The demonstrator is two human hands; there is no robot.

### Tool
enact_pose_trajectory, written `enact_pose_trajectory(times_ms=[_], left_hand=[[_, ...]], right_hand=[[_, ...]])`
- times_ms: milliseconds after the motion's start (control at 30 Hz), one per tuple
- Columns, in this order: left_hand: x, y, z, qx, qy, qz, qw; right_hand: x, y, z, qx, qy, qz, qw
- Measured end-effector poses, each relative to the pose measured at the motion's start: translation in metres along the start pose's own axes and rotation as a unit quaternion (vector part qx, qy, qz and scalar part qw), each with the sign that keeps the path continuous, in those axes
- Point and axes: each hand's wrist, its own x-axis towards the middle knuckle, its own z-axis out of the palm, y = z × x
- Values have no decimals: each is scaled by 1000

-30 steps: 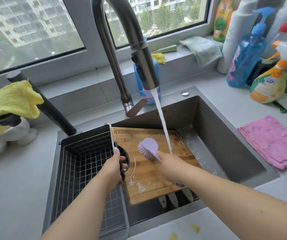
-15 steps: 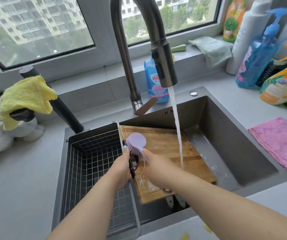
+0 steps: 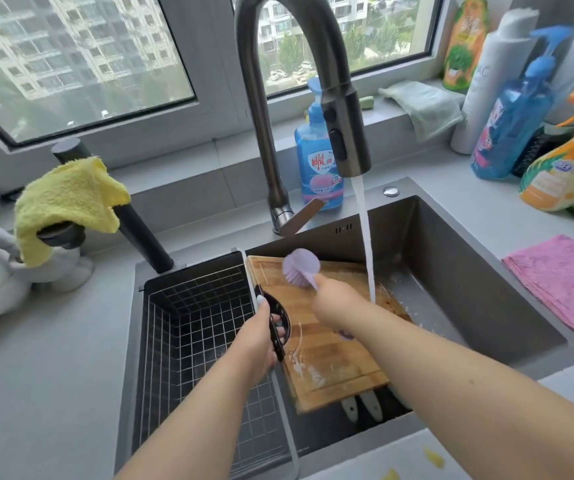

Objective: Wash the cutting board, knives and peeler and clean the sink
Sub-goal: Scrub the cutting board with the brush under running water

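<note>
the board lies tilted in the sink, its left edge against the wire basket, its far end raised toward the tap, its near end over two pale handles, probably the knives, which poke out from under it. the peeler i cannot make out.

the change is in the brush. a second ago its lilac head sat mid-board just left of the stream; half a second ago it had slid to the left edge beside the black handle; now it is up at the board's far left corner, bristles down on the wood. so the scrubbing has swept from the middle across and up, and the stream now lands right of the brush, on the board's right side, rinsing where the bristles were.

the right hand is wrapped round the brush's stem, fingers closed on it. the left hand grips the board's black handle, fingers curled through the loop, as in both earlier views, steadying the tilt.

my reading: this face is nearly covered, with white suds left along the near left part. the other face, the knives, the peeler and the sink itself seem not yet done.

around it: a blue soap bottle behind the tap, a yellow cloth at left, a pink cloth at right.
</note>
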Motion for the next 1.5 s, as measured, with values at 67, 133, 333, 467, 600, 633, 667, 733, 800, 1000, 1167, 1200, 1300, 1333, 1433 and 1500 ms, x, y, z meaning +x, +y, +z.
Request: enact_pose_trajectory(times_ms=[67,133,333,467,600,633,667,733,800,1000,1167,1200,1300,1333,1433,1500], left_hand=[[-2,-2,0,-23,2,7,1000],[1,-4,-1,-42,6,17,999],[-6,0,8,-78,93,104,987],[-23,7,18,-62,84,126,986],[-37,21,19,-85,5,95,992],[-39,24,19,-78,3,91,993],[-37,25,17,-69,18,87,994],[-35,25,17,-71,51,73,993],[-32,26,14,-84,68,53,993],[-26,22,-2,-70,79,47,993],[-24,16,-5,-114,72,62,989],[-23,15,-5,-122,71,61,988],[-22,12,-5,-146,78,53,985],[-22,12,-5,-153,78,53,984],[-23,10,-4,-169,78,60,981],[-23,7,-4,-173,78,65,980]], right_hand=[[-15,11,4,0,-13,21,1000],[-42,7,11,57,-46,-9,997],[-33,15,12,124,5,-30,992],[-45,16,11,112,31,-100,988],[-42,6,24,0,40,-162,986],[-41,3,28,-37,44,-185,981],[-41,2,32,-59,45,-209,975],[-44,4,33,-65,33,-247,966],[-49,14,29,-58,52,-290,954],[-72,43,-22,46,326,-401,855],[-69,24,-90,150,453,-346,808],[-64,19,-100,155,461,-327,811],[-49,1,-127,143,428,-313,836],[-46,-6,-134,145,395,-323,847],[-39,-28,-149,179,283,-358,872],[-36,-38,-152,187,251,-381,870]])
